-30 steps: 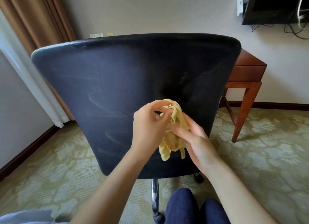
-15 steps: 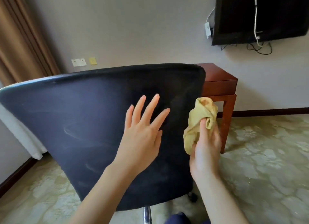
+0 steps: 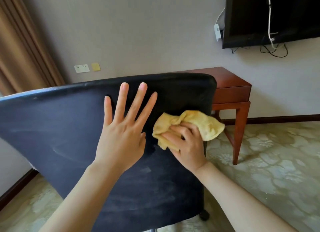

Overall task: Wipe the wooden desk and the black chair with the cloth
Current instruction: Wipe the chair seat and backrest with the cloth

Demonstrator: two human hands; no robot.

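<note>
Cloth (image 3: 188, 126) bunched in the right hand (image 3: 187, 145) meets the chair back (image 3: 52, 127); left hand (image 3: 121, 138), spread wide, holds nothing. Best brace flat, wiping in overlapping strokes.

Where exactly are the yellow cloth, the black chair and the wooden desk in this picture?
yellow cloth (image 3: 208, 126): head view, on its bunched right-hand fold.
black chair (image 3: 57, 127): head view, on the bare left part of its backrest.
wooden desk (image 3: 232, 94): head view, on its drawer front.
</note>
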